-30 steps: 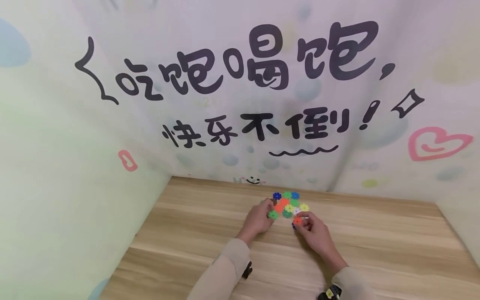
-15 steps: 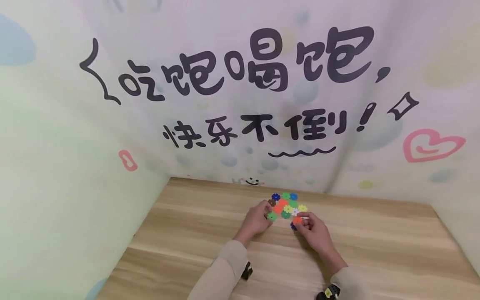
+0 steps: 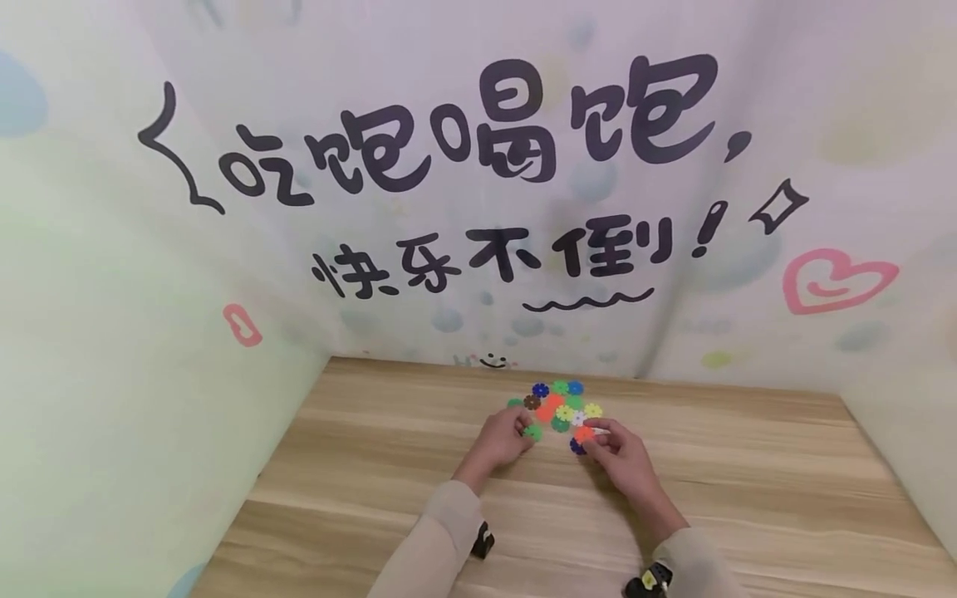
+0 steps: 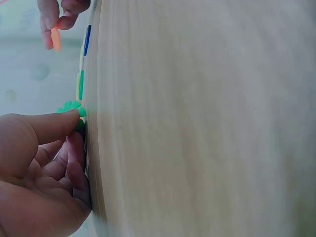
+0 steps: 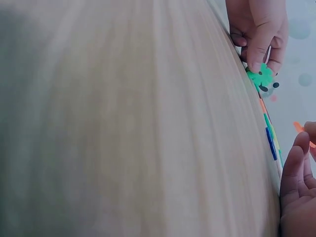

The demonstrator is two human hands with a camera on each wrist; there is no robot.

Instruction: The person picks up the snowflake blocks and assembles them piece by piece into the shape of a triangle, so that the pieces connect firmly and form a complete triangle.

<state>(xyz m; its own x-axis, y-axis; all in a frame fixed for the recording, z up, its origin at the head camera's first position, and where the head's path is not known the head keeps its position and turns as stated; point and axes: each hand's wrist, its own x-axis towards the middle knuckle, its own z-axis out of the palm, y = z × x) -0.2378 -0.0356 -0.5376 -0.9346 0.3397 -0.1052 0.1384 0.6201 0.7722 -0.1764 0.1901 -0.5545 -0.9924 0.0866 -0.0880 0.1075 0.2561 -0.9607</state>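
Thin, flat plastic discs, notched round the rim like small flowers, lie in a loose cluster near the far edge of the bench (image 3: 748, 473), a smooth top with streaky pale wood grain. Among them are a brown disc (image 3: 532, 402), a light blue disc (image 3: 575, 388), a white disc (image 3: 579, 418) and two yellow ones, with several greens and oranges.

The left hand (image 3: 503, 438) pinches a green disc (image 3: 532, 433) between thumb and fingers at the near left of the cluster. The right hand (image 3: 626, 458) pinches an orange disc (image 3: 583, 433) at the near right, beside a dark blue disc (image 3: 576, 447).

Black rounded lettering (image 3: 503, 254) on the pale, softly creased backdrop (image 3: 748, 349) reads 吃饱喝饱, 快乐不倒!, underscored in part by a wavy line. A pink heart outline (image 3: 826, 310) is printed at right. The yellow mark on the black wrist strap (image 3: 649, 581) is too small to read.

The left wrist view shows the orange disc edge-on and raised off the bench, which the head view leaves unclear. The right wrist view shows the green disc tipped up, its lobed face visible, while the flat discs appear as coloured slivers.
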